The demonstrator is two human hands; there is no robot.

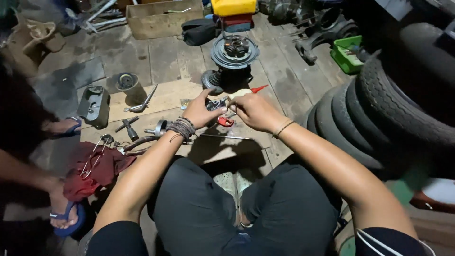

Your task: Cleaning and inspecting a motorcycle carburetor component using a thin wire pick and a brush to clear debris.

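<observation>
Small metal part (217, 104): pinched between left hand (199, 114) and right hand (255, 112), both closed on it, fingertips meeting above the wooden board (161, 97). Long axis ran hand to hand. Red-tipped tool (249, 91) lay just beyond the right hand; clutch assembly (234, 52) farther ahead.

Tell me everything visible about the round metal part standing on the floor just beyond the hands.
The round metal part looks like a grey steel disc with a raised rim, lying flat atop a dark, stubby base. A darker hub with small fittings sits at its centre. It stands upright on the worn floor planks, beyond both hands and touched by neither. A toothed gear leans by its base at the left, and a black pouch lies behind it. Its surface looks dull and greasy.
</observation>
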